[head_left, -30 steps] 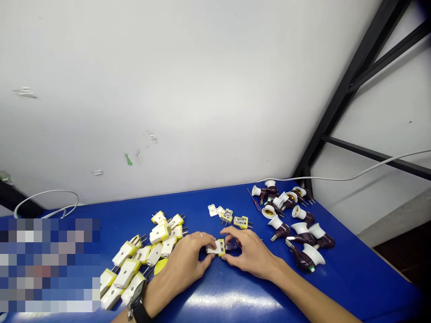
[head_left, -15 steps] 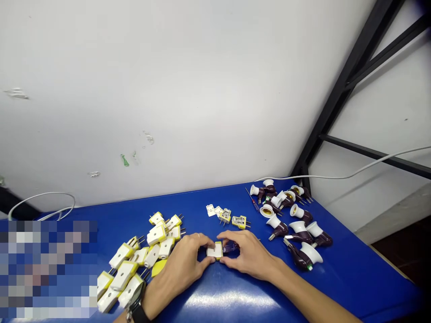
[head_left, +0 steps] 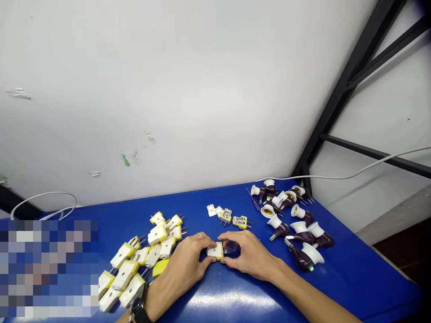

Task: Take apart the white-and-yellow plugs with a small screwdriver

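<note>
My left hand (head_left: 183,264) and my right hand (head_left: 247,255) meet over a small white and yellow plug (head_left: 215,250) on the blue table (head_left: 353,278). The left fingers pinch the plug's white side. The right fingers close on a small tool with a clear bluish handle (head_left: 231,248) that touches the plug's yellow end. A dark watch (head_left: 138,309) sits on my left wrist.
A pile of white and yellow plugs (head_left: 141,260) lies left of my hands. Opened plug halves (head_left: 229,216) lie behind them. Several brown and white lamp sockets (head_left: 292,220) and a red screwdriver (head_left: 253,200) lie at right. White cables run along the wall.
Both hands stay on the plug with only small finger shifts. The camera view moved slightly.
</note>
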Available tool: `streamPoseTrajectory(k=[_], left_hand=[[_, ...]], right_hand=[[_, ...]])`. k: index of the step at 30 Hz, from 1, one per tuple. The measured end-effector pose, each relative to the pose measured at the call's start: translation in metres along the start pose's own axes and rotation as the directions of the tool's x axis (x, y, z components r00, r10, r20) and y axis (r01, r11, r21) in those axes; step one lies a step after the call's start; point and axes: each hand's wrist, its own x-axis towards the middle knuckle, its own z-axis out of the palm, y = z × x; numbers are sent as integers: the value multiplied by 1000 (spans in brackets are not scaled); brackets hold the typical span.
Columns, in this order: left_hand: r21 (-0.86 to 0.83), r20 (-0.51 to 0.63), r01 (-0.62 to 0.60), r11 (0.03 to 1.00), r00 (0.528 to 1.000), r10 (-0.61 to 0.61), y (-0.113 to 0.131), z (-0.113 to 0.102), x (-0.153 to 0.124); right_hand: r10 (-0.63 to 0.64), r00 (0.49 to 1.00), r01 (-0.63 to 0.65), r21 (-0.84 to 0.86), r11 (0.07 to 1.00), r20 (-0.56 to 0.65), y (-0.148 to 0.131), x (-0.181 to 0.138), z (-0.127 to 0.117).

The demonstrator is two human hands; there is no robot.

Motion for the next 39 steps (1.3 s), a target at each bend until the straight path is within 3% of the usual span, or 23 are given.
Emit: streamPoseTrajectory(k=[7, 17, 23, 28, 32, 39], left_hand=[[31, 20, 15, 999, 1000, -15, 6, 0, 1], [373, 78, -116, 921, 993, 93, 13, 15, -5], [177, 97, -168, 970, 984, 152, 7, -14, -9], [230, 69, -32, 973, 997, 17, -6, -36, -13], [320, 79, 12, 947, 996, -39, -8, -34, -10], [367, 107, -21, 930, 994, -20, -3, -25, -5]], right_hand=[[-6, 1000, 7, -47, 999, 26, -4, 0, 0], [42, 999, -38, -131, 991, 33, -7, 2, 1], [100, 995, -97, -119, 988, 16, -8, 0, 3], [107, 994, -103, -136, 985, 26, -7, 0, -4], [71, 996, -76, -111, 991, -52, -6, -1, -13], [90, 965, -57, 138, 989, -245, -8, 0, -21]])
